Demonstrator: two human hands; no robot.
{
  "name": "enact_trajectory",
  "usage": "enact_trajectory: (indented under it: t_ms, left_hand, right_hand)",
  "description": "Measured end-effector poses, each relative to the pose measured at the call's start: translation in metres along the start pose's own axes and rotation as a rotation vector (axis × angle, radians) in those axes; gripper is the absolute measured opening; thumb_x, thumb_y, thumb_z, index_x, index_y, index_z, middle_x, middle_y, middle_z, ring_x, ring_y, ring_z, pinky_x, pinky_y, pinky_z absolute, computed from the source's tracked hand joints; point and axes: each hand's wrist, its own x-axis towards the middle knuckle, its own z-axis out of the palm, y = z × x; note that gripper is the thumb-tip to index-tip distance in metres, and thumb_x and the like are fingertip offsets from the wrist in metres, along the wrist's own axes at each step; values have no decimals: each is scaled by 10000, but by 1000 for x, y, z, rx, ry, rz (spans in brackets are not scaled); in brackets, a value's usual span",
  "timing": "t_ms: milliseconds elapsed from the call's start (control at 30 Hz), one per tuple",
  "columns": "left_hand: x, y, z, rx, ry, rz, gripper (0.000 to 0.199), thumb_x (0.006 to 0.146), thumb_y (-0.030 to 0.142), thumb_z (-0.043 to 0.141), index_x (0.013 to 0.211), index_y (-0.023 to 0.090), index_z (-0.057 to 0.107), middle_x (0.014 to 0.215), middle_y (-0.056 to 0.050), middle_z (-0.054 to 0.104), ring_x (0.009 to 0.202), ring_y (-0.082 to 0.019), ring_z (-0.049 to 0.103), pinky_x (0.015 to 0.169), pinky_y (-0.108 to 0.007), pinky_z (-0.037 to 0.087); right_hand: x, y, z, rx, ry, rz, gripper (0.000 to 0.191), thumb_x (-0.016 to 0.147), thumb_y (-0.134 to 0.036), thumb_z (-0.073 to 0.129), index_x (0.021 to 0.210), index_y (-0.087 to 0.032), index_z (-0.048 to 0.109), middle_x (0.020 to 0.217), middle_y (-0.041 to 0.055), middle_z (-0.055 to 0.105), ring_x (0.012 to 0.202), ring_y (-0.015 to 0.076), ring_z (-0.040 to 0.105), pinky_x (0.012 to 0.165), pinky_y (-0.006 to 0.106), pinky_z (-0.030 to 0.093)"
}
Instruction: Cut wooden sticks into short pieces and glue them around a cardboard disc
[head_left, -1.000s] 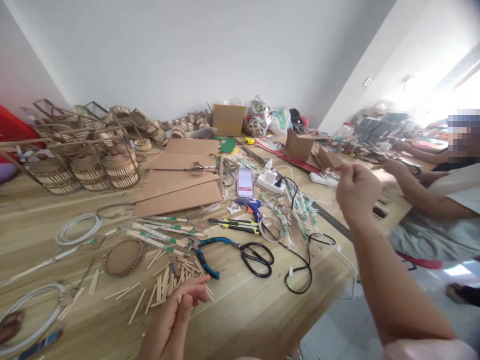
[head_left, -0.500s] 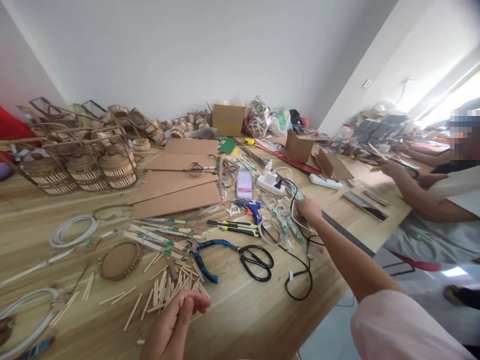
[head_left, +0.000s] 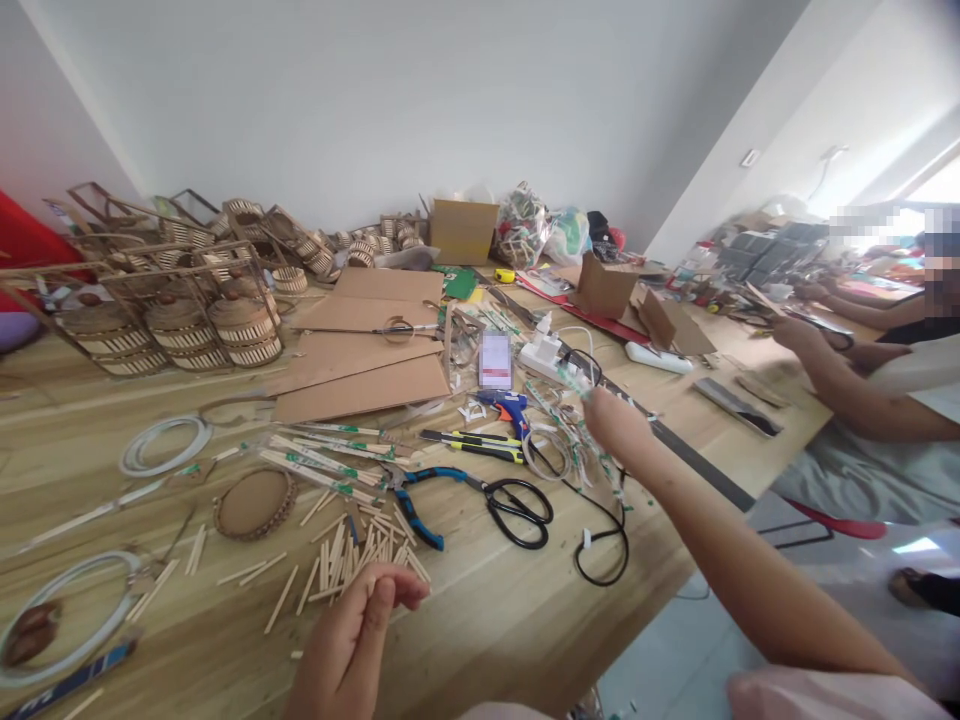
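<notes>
My left hand (head_left: 367, 625) is closed in front of the pile of short wooden sticks (head_left: 352, 560), its thumb pressed to curled fingers; whatever it pinches is hidden. Farther right my right hand (head_left: 616, 428) is closed on a green-and-white plastic wrapper (head_left: 576, 380), held close to the white power adapter (head_left: 544, 350). Blue-handled pliers (head_left: 431, 500) and black scissors (head_left: 517, 512) lie between the hands. Behind them are yellow-and-black utility knives (head_left: 480, 445) and a blue glue gun (head_left: 510, 408). A round cardboard piece with a braided edge (head_left: 255, 503) sits to the left.
Small slatted baskets (head_left: 244, 325) in frames stand at the back left. Cardboard sheets (head_left: 360, 385), a lit phone (head_left: 495, 360) and wrapped chopsticks (head_left: 322, 465) cover the middle. A black cable (head_left: 622, 560) loops near the front edge. Another person (head_left: 877, 400) works at the right.
My right hand has lifted slightly, with the wrapper now sticking out toward the power adapter. My left hand keeps its pinch. The whole view has shifted a little.
</notes>
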Motion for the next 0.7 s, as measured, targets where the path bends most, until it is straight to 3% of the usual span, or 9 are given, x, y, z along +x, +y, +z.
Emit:
enact_trajectory:
  t_ms: [100, 200, 367, 500, 700]
  left_hand:
    - [-2, 2, 0, 6, 31, -18, 495, 892, 637, 438, 804, 233, 711, 790, -30, 711, 803, -196, 651, 789, -255, 512]
    - [-3, 4, 1, 3, 25, -14, 484, 897, 627, 440, 804, 234, 706, 790, -26, 710, 800, -190, 654, 784, -245, 510]
    - [-1, -2, 0, 31, -39, 21, 486, 919, 601, 416, 818, 224, 706, 797, -39, 716, 799, -193, 667, 781, -250, 525]
    - [2, -8, -4, 83, -87, 35, 479, 939, 577, 387, 860, 223, 700, 837, -47, 727, 829, -192, 678, 790, -250, 530]
    - [-2, -4, 0, 54, -37, 21, 464, 943, 564, 390, 839, 225, 689, 815, -36, 712, 823, -188, 660, 804, -257, 512]
  right_hand:
    - [-12, -15, 17, -58, -122, -4, 495, 881, -490, 624, 1049, -27, 662, 904, 217, 716, 871, 314, 696, 772, 415, 525]
    - [-16, -16, 25, -96, -193, 6, 546, 860, -546, 619, 980, -19, 692, 895, 251, 720, 898, 349, 700, 756, 400, 517]
    - [-12, -7, 37, -111, -213, 43, 382, 936, -445, 568, 1111, -113, 636, 1071, 114, 687, 941, 223, 673, 823, 398, 539]
    - [-12, -6, 46, -99, -199, 19, 301, 948, -355, 578, 1171, -154, 601, 1156, 81, 640, 976, 209, 645, 840, 418, 549]
    - [-7, 11, 25, -84, -102, -31, 285, 949, -340, 578, 1163, -152, 601, 1153, 81, 637, 981, 210, 640, 840, 414, 545]
